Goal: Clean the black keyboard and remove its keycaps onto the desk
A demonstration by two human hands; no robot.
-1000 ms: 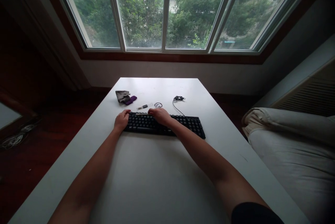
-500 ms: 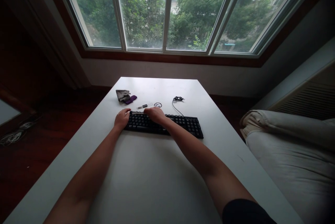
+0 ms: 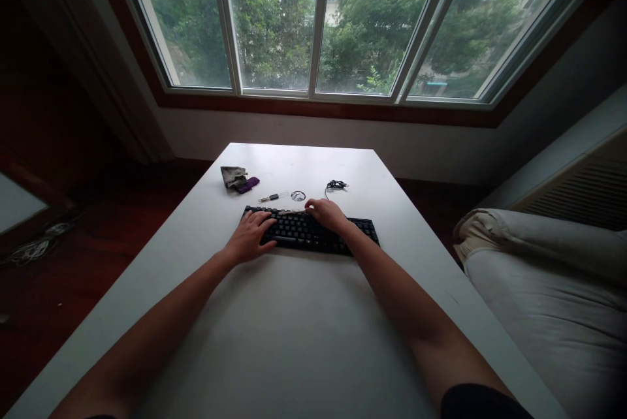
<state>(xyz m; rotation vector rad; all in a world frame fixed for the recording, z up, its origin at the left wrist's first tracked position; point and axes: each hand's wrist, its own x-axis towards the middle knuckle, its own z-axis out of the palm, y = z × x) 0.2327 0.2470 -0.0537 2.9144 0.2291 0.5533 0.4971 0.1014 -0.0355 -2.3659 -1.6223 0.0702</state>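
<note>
A black keyboard lies across the far middle of the white table. My left hand rests flat on the keyboard's left end, fingers stretched out and apart. My right hand lies on the keys toward the right half, fingers spread and slightly curled, holding nothing. The keyboard's black cable runs off behind it and ends in a small coil.
Behind the keyboard lie a crumpled grey cloth, a purple object, a small metal tool and a small round piece. A pale cushioned seat stands to the right. A wide window fills the back wall.
My right hand moved from the keyboard's left half toward its right half. My left hand left the keyboard's left edge and now lies flat on the keys.
</note>
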